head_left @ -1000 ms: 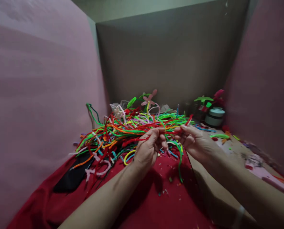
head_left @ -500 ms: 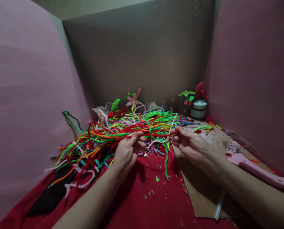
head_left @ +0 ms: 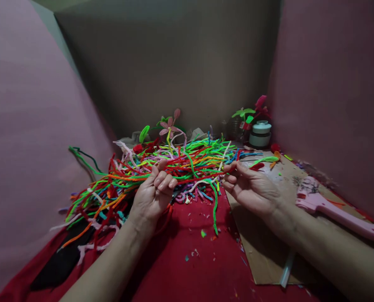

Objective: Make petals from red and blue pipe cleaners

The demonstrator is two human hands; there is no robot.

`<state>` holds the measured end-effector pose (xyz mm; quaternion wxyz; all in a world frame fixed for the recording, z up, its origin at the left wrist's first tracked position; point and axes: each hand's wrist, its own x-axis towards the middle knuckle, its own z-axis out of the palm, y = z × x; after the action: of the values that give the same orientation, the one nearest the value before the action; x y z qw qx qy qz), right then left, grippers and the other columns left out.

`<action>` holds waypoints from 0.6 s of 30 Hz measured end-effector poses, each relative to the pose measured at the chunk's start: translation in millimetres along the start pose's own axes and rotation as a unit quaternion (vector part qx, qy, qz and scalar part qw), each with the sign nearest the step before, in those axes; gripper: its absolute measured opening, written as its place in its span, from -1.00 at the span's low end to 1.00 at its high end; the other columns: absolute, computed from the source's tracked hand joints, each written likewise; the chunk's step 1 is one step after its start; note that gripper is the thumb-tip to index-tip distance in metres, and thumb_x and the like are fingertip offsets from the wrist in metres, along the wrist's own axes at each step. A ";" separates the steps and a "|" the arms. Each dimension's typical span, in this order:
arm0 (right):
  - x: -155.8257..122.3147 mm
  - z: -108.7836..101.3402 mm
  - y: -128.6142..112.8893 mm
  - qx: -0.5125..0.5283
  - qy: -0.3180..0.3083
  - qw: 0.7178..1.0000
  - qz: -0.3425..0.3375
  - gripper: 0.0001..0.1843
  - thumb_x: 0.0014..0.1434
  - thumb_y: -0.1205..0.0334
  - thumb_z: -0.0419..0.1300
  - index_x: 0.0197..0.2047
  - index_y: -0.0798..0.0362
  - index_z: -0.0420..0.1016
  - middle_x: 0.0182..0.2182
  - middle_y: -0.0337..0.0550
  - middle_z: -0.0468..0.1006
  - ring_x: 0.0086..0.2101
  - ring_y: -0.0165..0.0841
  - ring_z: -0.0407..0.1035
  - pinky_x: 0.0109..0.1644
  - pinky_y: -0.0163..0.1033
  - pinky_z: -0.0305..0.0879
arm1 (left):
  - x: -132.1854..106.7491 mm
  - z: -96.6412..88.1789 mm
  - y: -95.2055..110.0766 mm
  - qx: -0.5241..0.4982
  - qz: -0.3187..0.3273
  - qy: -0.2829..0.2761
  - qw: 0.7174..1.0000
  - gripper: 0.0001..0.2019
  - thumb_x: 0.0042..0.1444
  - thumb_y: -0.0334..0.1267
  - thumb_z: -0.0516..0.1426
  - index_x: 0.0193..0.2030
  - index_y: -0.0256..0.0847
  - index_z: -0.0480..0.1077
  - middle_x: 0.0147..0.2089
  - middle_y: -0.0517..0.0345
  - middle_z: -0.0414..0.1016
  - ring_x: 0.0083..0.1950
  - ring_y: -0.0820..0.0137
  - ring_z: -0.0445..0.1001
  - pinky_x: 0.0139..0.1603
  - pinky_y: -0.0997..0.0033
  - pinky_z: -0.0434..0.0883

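A big heap of coloured pipe cleaners lies on a red cloth. My left hand is curled, fingers folded in, gripping a red pipe cleaner near the heap's front. That strand stretches to the right to my right hand, which pinches its other end between thumb and fingers. A loose green pipe cleaner hangs down between the two hands.
A cardboard sheet lies at the right with a pink tool on it. A small white jar and pipe-cleaner flowers stand at the back. Pink and brown walls enclose the space. Small trimmings dot the cloth.
The view has shifted, so the heap sits further left and lower. My left hand has turned palm-up and curled tighter; both hands keep hold of the red strand.
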<state>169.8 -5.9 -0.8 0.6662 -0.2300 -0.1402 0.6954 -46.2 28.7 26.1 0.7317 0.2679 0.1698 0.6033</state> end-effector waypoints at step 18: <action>-15.8 7.3 0.5 -0.018 -0.052 0.998 -0.024 -0.77 -0.05 0.50 0.23 -0.53 0.07 0.25 -0.62 -0.39 0.23 -0.68 -0.59 0.04 -0.66 -0.45 0.01 | -0.2 0.3 18.0 0.096 0.085 -0.006 0.992 -0.73 0.26 -0.39 -0.12 -0.27 -0.29 0.39 -0.75 0.42 -0.11 -0.75 0.62 -0.14 -0.67 0.60 0.10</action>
<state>165.7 -20.8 7.3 0.6702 -0.2022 -0.1930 0.6876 -60.4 30.8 37.0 0.6494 0.3540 0.1992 0.6429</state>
